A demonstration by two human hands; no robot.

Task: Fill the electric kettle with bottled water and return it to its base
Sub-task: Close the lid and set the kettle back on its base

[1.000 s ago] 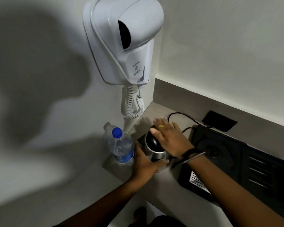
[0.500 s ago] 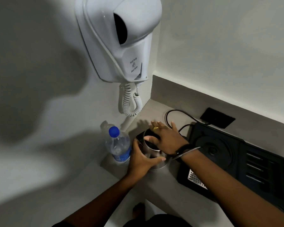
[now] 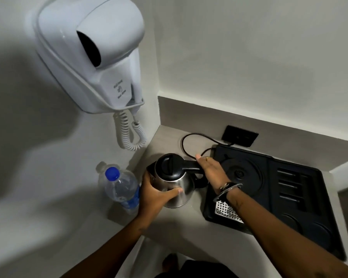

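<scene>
The steel electric kettle (image 3: 170, 180) with a black, closed lid stands on the grey counter, left of its tray. My left hand (image 3: 156, 196) clasps the kettle's steel body from the near left side. My right hand (image 3: 210, 171) is wrapped around the black handle on the kettle's right, thumb pointing up. The round black base (image 3: 240, 174) sits bare in the black tray (image 3: 301, 195), just right of my right hand. A clear water bottle (image 3: 120, 190) with a blue cap and blue label stands upright against the left wall, beside my left hand.
A white wall-mounted hair dryer (image 3: 92, 57) with a coiled cord (image 3: 132, 133) hangs above the corner. A black power cord (image 3: 189, 141) loops behind the kettle toward a dark wall socket (image 3: 239, 136). A perforated metal piece (image 3: 226, 211) lies in the tray's near corner.
My right hand has come off the top of the lid and shifted right onto the handle, uncovering the closed lid. My left hand keeps its hold on the body.
</scene>
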